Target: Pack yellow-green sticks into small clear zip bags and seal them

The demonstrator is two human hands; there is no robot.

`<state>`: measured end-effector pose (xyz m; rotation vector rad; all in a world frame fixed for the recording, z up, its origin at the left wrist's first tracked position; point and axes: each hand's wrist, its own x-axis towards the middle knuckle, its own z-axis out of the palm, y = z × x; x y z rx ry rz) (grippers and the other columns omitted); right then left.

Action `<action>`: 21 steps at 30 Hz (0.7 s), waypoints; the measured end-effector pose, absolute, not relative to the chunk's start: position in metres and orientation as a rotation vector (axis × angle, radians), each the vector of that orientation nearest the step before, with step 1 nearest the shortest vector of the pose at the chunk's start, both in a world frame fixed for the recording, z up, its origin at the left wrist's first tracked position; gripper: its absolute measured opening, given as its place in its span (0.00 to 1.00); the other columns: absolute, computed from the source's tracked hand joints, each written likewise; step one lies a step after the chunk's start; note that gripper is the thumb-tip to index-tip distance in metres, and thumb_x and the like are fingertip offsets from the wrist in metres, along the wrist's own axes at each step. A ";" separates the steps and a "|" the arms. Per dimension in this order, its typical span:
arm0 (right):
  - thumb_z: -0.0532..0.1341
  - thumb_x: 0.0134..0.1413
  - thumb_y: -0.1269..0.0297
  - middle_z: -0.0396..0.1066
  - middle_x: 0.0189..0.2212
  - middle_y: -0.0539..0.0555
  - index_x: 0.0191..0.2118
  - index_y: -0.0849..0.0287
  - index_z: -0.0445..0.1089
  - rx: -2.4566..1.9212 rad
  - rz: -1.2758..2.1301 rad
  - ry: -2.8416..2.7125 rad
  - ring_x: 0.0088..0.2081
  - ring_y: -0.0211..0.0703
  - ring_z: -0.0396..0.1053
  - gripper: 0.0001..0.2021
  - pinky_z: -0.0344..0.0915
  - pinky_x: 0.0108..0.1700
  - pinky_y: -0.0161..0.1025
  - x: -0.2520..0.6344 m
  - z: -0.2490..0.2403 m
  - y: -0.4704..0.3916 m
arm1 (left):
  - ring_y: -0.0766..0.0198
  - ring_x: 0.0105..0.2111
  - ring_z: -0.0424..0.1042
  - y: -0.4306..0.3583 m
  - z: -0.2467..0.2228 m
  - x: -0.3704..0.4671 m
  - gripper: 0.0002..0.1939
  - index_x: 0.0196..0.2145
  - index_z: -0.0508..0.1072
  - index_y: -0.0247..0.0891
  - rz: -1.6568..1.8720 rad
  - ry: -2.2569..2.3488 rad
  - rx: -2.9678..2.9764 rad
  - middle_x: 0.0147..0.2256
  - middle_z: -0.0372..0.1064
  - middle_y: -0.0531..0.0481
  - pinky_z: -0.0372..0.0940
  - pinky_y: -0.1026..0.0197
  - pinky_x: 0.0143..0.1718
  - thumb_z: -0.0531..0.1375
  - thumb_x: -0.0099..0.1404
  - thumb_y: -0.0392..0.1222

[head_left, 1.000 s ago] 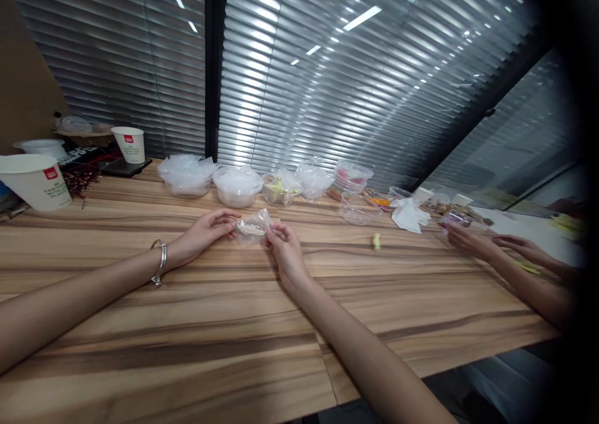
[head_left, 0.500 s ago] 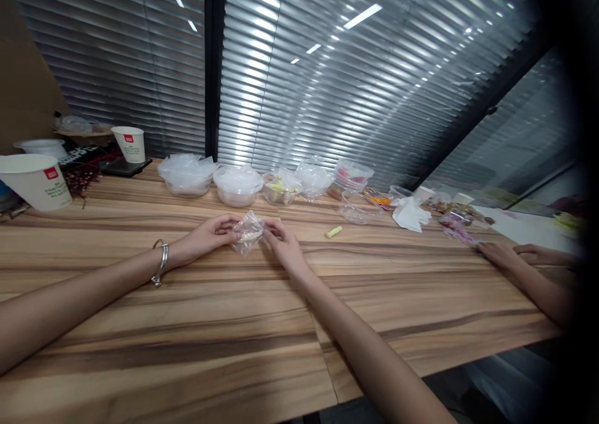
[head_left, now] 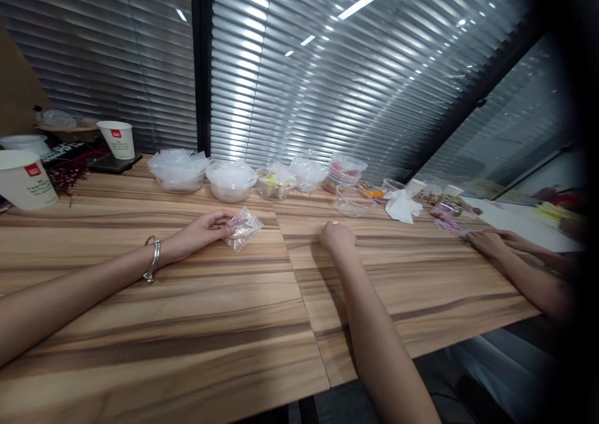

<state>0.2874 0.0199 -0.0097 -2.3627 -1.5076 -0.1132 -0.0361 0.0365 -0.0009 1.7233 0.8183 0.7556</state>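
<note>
My left hand (head_left: 213, 227) pinches the edge of a small clear plastic bag (head_left: 244, 229) just above the table. Something pale lies in the bag, too blurred to name. A silver bangle circles the left wrist. To the right, my right hand (head_left: 337, 236) is closed, its knuckles up and its fingertips out of sight, low over the wood where a small yellow-green piece lay earlier. That piece is now hidden by the hand, and whatever the fingers hold cannot be made out. A clear empty tub (head_left: 353, 201) stands just behind this hand.
Along the back stand tubs of clear bags (head_left: 180, 171), stacked lids (head_left: 231, 181) and a tub with yellow pieces (head_left: 276, 181). Paper cups (head_left: 116, 140) are at left. White tissue (head_left: 403, 206) lies at right, near another person's hands (head_left: 489, 243) and purple pieces (head_left: 448, 224).
My right hand has let go of the bag and moved right, over the yellow-green piece. My left hand still holds the bag. The view has shifted slightly.
</note>
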 end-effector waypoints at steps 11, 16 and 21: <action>0.55 0.54 0.73 0.72 0.37 0.62 0.38 0.63 0.70 -1.877 -0.016 -2.381 0.41 0.50 0.69 0.08 0.61 0.44 0.41 0.196 0.007 -0.015 | 0.55 0.49 0.67 0.040 -0.006 -0.035 0.22 0.48 0.67 0.38 0.766 0.751 1.656 0.48 0.69 0.45 0.59 0.53 0.51 0.60 0.57 0.48; 0.52 0.56 0.75 0.67 0.49 0.58 0.51 0.57 0.64 -1.163 0.030 -2.641 0.50 0.46 0.63 0.17 0.57 0.51 0.41 0.174 0.010 -0.024 | 0.56 0.48 0.67 0.039 -0.005 -0.034 0.19 0.47 0.69 0.38 0.794 0.718 1.645 0.48 0.69 0.46 0.59 0.54 0.52 0.60 0.58 0.46; 0.53 0.52 0.75 0.71 0.44 0.54 0.45 0.55 0.68 -1.130 0.477 -2.160 0.46 0.46 0.66 0.16 0.61 0.47 0.42 0.166 -0.005 -0.016 | 0.56 0.48 0.66 0.038 -0.002 -0.034 0.20 0.48 0.69 0.38 0.849 0.728 1.582 0.49 0.68 0.45 0.62 0.56 0.48 0.60 0.58 0.45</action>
